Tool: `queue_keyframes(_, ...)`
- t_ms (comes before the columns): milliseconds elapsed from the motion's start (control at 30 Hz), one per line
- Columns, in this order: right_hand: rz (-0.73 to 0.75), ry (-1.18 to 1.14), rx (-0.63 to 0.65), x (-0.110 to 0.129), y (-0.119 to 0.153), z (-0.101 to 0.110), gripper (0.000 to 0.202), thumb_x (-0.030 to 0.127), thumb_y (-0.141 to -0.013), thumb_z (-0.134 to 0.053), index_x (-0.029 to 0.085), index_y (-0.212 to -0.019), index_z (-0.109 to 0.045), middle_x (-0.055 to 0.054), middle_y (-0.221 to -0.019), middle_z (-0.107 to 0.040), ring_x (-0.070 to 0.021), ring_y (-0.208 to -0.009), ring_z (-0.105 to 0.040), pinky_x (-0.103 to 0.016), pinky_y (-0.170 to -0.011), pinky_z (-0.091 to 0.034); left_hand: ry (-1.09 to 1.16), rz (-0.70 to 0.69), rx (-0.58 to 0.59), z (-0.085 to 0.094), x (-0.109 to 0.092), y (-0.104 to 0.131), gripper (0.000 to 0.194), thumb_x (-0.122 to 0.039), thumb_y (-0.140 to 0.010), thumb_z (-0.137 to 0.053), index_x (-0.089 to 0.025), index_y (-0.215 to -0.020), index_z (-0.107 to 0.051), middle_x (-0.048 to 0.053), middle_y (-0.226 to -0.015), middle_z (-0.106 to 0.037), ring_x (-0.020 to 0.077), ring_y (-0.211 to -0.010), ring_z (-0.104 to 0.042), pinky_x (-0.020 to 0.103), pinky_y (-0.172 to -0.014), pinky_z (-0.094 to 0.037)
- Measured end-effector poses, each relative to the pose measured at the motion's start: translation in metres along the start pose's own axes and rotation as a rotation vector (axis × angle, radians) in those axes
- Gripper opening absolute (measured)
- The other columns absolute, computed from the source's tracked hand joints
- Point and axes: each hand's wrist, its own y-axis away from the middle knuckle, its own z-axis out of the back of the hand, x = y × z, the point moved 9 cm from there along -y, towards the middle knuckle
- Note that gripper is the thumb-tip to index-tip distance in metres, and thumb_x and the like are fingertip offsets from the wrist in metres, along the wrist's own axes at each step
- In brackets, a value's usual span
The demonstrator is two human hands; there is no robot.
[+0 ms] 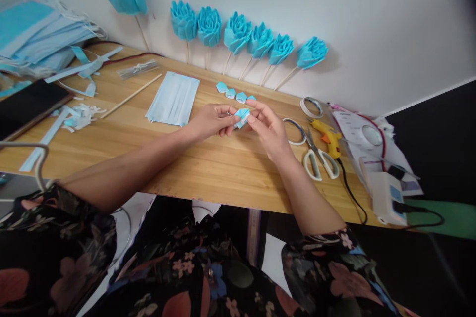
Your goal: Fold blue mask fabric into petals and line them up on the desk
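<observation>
Between my two hands, above the wooden table [223, 168], is a small folded piece of blue mask fabric [242, 115]. My left hand [215, 121] pinches its left side with thumb and fingers. On the other side, the thumb and fingers of my right hand [267, 126] grip its right edge. Just beyond my hands lies a row of several small folded blue petals [230, 93], the rightmost partly hidden behind my right fingers. A flat pleated face mask [174, 98] rests to the left of my left hand.
Blue fabric flowers on sticks [237, 33] lean against the wall. Tape rolls [311, 107], scissors [320, 156], a yellow glue gun [327, 137] and a power strip [388, 198] lie right. Left are a mask pile [40, 34], fabric scraps [76, 116], a stick [132, 95] and a phone [31, 109].
</observation>
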Motion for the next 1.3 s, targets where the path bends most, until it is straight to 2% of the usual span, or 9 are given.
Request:
queue_keyframes(233,-0.029,0.001,0.023,-0.006,0.001,-0.005,0.048,0.050,-0.090,-0.069,0.028,-0.132,-0.061,0.000,-0.092,-0.070,-0.0155,-0.081,-0.064,-0.031,-0.074,-0.056,-0.054,-0.006,0.009,-0.003,-0.003,0.002,0.015,-0.024,-0.092,-0.070,-0.015,-0.081,-0.064,-0.004,-0.053,-0.059,0.0058,-0.046,-0.049,0.019,-0.050,-0.039)
queue_keyframes(433,0.049,0.101,-0.006,0.001,0.000,0.002,0.041,0.051,-0.098,-0.056,0.030,-0.133,-0.061,-0.002,-0.091,-0.070,-0.0184,-0.082,-0.067,-0.035,-0.074,-0.059,-0.061,-0.008,0.008,-0.003,-0.003,0.002,0.018,-0.022,-0.092,-0.068,-0.015,-0.077,-0.061,-0.004,-0.053,-0.059,0.0053,-0.046,-0.049,0.019,-0.051,-0.040)
queue_keyframes(633,0.011,0.063,-0.101,-0.001,-0.001,0.016,0.035,0.054,-0.097,-0.056,0.028,-0.118,-0.066,-0.004,-0.096,-0.072,-0.0189,-0.094,-0.070,-0.032,-0.074,-0.058,-0.035,0.006,-0.058,0.002,-0.004,0.001,0.015,-0.019,-0.091,-0.067,-0.015,-0.078,-0.060,-0.004,-0.053,-0.058,0.0053,-0.047,-0.047,0.019,-0.051,-0.039)
queue_keyframes(833,-0.045,-0.022,-0.112,-0.009,-0.001,0.011,0.034,0.055,-0.090,-0.066,0.027,-0.110,-0.066,-0.002,-0.094,-0.073,-0.0173,-0.086,-0.069,-0.032,-0.072,-0.057,-0.027,-0.016,-0.086,0.005,-0.006,0.001,0.015,-0.019,-0.089,-0.066,-0.015,-0.077,-0.059,-0.005,-0.056,-0.055,0.0055,-0.050,-0.045,0.019,-0.052,-0.037)
queue_keyframes(1000,-0.075,-0.116,-0.082,-0.010,-0.002,0.005,0.030,0.045,-0.084,-0.074,0.027,-0.107,-0.065,0.002,-0.084,-0.070,-0.0145,-0.079,-0.066,-0.032,-0.076,-0.055,-0.047,-0.095,-0.070,0.005,-0.007,0.000,0.020,-0.029,-0.085,-0.071,-0.014,-0.075,-0.062,-0.003,-0.063,-0.056,0.0070,-0.057,-0.047,0.021,-0.055,-0.036)
queue_keyframes(1133,-0.070,-0.120,-0.068,-0.007,-0.001,0.002,0.029,0.036,-0.082,-0.074,0.026,-0.108,-0.065,0.004,-0.080,-0.069,-0.0125,-0.073,-0.064,-0.030,-0.073,-0.052,-0.061,-0.107,-0.051,0.004,-0.004,-0.002,0.025,-0.038,-0.085,-0.073,-0.015,-0.078,-0.064,-0.002,-0.063,-0.057,0.0078,-0.058,-0.048,0.022,-0.056,-0.037)
queue_keyframes(1300,-0.025,-0.043,-0.055,0.001,0.001,-0.003,0.024,0.030,-0.083,-0.070,0.026,-0.106,-0.064,0.004,-0.081,-0.071,-0.0128,-0.075,-0.066,-0.031,-0.076,-0.053,-0.037,-0.094,-0.048,0.005,0.000,-0.004,0.022,-0.035,-0.085,-0.073,-0.014,-0.083,-0.066,0.000,-0.069,-0.063,0.0082,-0.059,-0.053,0.021,-0.057,-0.040)
